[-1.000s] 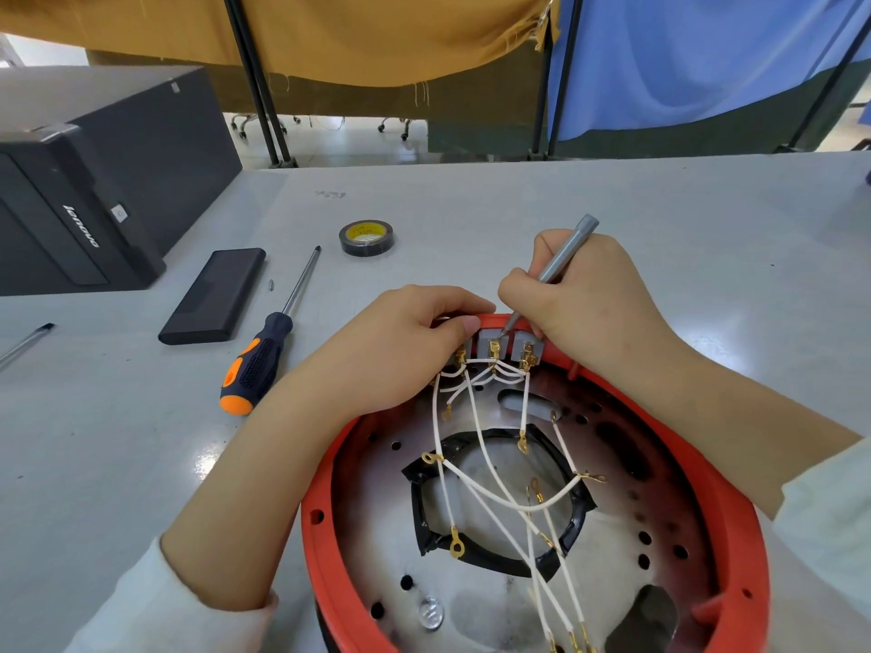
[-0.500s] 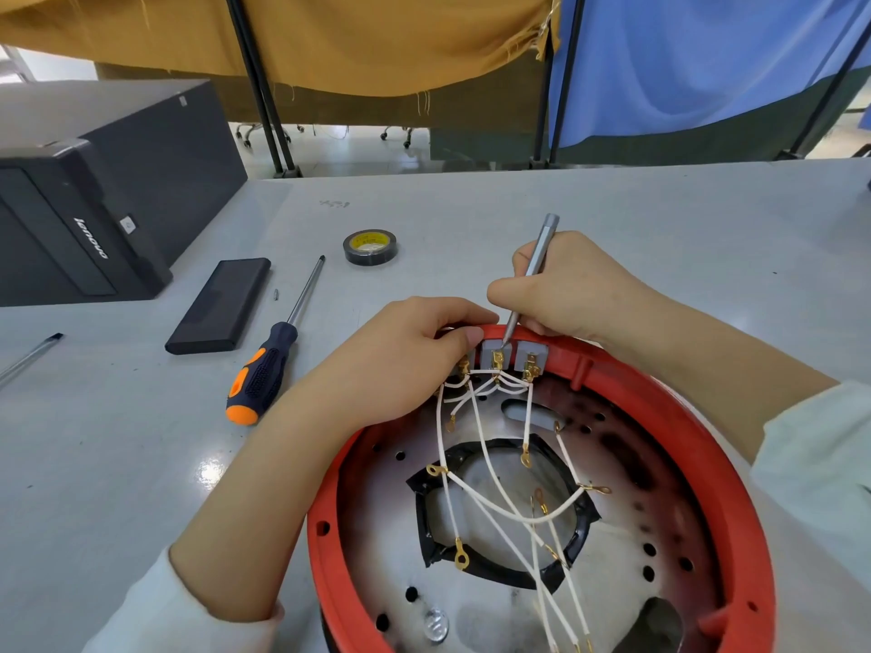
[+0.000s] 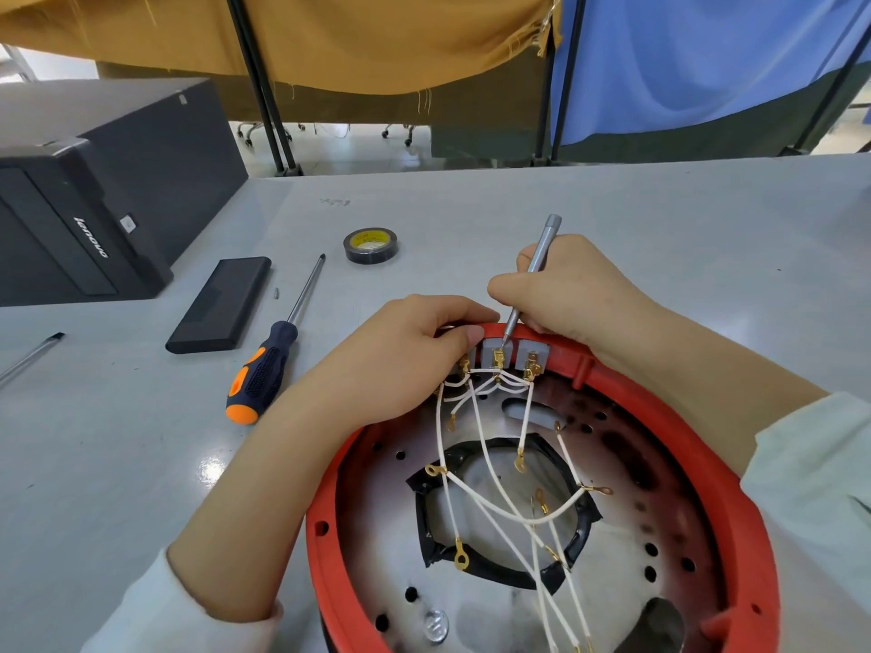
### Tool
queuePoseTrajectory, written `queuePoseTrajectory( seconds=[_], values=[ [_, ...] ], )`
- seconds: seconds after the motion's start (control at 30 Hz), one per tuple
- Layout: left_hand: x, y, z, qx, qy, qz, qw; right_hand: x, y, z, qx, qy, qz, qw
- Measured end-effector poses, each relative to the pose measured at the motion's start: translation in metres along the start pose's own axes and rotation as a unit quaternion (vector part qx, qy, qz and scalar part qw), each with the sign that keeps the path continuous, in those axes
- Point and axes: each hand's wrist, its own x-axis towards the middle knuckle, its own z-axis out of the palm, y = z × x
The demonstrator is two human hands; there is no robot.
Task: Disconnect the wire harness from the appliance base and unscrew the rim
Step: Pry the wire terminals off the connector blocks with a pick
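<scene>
Head view: right hand (image 3: 570, 294) fingers grip screwdriver (image 3: 530, 275); left hand (image 3: 405, 355) pinches terminal block (image 3: 495, 353).

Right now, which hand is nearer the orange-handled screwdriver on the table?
Left. The left hand grips the red rim just right of the orange-handled screwdriver; the right hand is farther right, past the left hand, holding the thin grey tool.

Two hands: left hand (image 3: 405, 355), right hand (image 3: 570, 294). Three grey terminal blocks (image 3: 495, 353). Two screwdrivers: slim grey screwdriver (image 3: 535, 266), orange-handled screwdriver (image 3: 264, 365). One tape roll (image 3: 370, 246). One red rim (image 3: 707, 445). One black case (image 3: 219, 304).
</scene>
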Motion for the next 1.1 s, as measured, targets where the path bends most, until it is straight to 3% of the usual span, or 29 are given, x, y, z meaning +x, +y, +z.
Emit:
queuePoseTrajectory(
  seconds=[0.2, 0.37, 0.83, 1.1],
  values=[
    [-0.001, 0.001, 0.000, 0.004, 0.005, -0.004, 1.000, -0.020, 0.002, -0.001, -0.012, 0.087, -0.111, 0.990],
    [0.000, 0.000, 0.000, 0.010, 0.002, -0.010, 1.000, -0.024, 0.006, 0.000, 0.007, 0.121, -0.117, 0.986],
    [-0.002, 0.003, -0.001, 0.008, 0.002, 0.000, 1.000, -0.024, 0.007, 0.002, 0.007, 0.108, -0.128, 0.986],
    [0.000, 0.002, -0.001, 0.005, -0.001, -0.006, 1.000, -0.009, 0.002, -0.002, 0.027, 0.022, -0.069, 0.997]
  ],
)
